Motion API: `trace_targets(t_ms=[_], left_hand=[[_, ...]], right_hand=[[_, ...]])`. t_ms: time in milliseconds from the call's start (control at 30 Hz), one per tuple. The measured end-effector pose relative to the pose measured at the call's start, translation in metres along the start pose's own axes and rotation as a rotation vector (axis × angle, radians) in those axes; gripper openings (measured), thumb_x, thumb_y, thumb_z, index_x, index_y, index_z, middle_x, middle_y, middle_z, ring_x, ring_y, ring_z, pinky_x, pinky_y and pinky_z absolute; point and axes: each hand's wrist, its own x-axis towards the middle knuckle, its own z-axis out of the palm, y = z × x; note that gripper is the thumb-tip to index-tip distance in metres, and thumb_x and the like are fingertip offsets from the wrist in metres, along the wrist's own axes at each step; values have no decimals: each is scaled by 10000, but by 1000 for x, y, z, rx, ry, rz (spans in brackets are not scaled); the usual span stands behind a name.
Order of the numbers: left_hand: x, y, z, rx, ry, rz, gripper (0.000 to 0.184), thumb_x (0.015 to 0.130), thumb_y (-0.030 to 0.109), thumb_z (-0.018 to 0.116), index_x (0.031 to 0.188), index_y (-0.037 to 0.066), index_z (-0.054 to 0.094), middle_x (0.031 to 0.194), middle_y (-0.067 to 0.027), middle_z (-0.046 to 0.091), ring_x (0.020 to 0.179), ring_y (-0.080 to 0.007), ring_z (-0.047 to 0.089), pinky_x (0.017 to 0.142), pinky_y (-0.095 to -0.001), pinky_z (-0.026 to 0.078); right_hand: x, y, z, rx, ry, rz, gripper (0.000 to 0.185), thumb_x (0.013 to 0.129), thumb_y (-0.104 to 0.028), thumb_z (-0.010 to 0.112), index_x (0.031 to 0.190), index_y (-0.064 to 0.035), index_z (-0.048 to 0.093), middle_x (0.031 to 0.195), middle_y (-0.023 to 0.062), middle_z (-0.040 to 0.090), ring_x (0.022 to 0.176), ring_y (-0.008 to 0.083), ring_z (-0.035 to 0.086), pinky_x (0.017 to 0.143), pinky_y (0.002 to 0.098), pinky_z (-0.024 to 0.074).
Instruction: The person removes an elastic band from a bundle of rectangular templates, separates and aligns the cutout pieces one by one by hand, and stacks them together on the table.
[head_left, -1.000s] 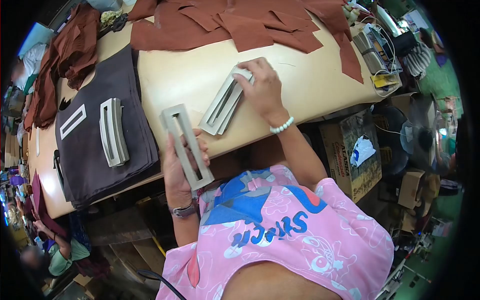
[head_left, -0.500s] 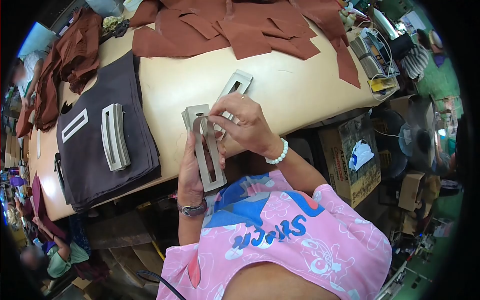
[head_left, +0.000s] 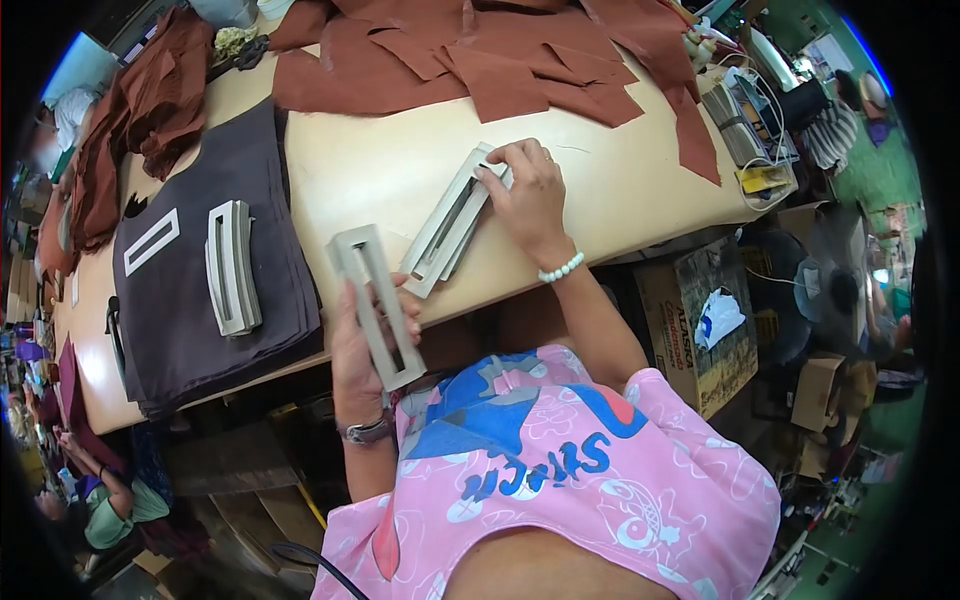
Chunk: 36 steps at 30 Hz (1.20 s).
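Note:
My left hand (head_left: 350, 345) is wrapped round a stack of pale grey slotted rectangular pieces (head_left: 403, 377), held tilted over the table's front edge. To its right, a second stack of the same slotted pieces (head_left: 440, 212) lies slanted on the table. At that stack's upper end, the thumb and fingers of my right hand (head_left: 530, 195) close on its edge; how many pieces they grip is hidden. Another slotted stack (head_left: 245, 280) and a single slotted piece (head_left: 170, 217) rest on layered dark cloth (head_left: 185, 340) at the left.
Reddish-brown cloth pieces (head_left: 500, 85) spread along the back of the pale table (head_left: 620, 175), with more brown cloth (head_left: 165, 110) heaped at the left. A printed carton (head_left: 700, 320) and a fan (head_left: 835, 275) stand to the right. Another person (head_left: 125, 500) is at the lower left.
My right hand has left the stack in my left hand and moved up and right to the other stack. My left hand has shifted left with its stack.

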Motion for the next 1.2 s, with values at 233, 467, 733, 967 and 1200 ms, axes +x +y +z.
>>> trace_targets(t_ms=[233, 467, 733, 967, 1200], left_hand=[[16, -6, 35, 47, -226, -84, 602, 929, 526, 268, 1097, -4, 497, 720, -99, 581, 569, -149, 584, 513, -235, 477], [22, -8, 35, 18, -240, -86, 605, 926, 531, 276, 1088, -5, 504, 727, -106, 587, 571, -156, 585, 518, -243, 480], [10, -1, 1, -31, 36, -63, 653, 902, 575, 280, 1090, -8, 507, 728, -132, 582, 554, -192, 579, 499, -284, 497], [6, 3, 4, 15, -1, -32, 652, 916, 560, 253, 1094, -19, 493, 708, -101, 564, 563, -161, 556, 520, -264, 477], [21, -11, 35, 71, -223, -113, 618, 927, 544, 236, 1084, 10, 504, 685, -78, 567, 555, -139, 556, 518, -239, 464]], right_hand=[[-8, -53, -12, 429, -176, -167, 250, 765, -193, 635, 977, -60, 634, 938, 105, 578, 868, 276, 551, 733, 363, 433], [-4, -49, -18, 376, -82, -306, 196, 777, -138, 633, 943, -33, 641, 833, 81, 605, 750, 226, 573, 695, 324, 451], [16, -6, -10, 832, -78, 356, 91, 838, -88, 584, 845, -6, 624, 660, 40, 583, 610, 59, 492, 569, 210, 412], [3, 10, 1, -39, 59, 36, 152, 723, -157, 666, 832, -66, 612, 878, 77, 552, 803, 265, 530, 705, 381, 408], [-9, -48, -19, 410, -174, -99, 229, 750, -115, 661, 965, -40, 644, 966, 106, 583, 863, 261, 557, 749, 353, 446]])
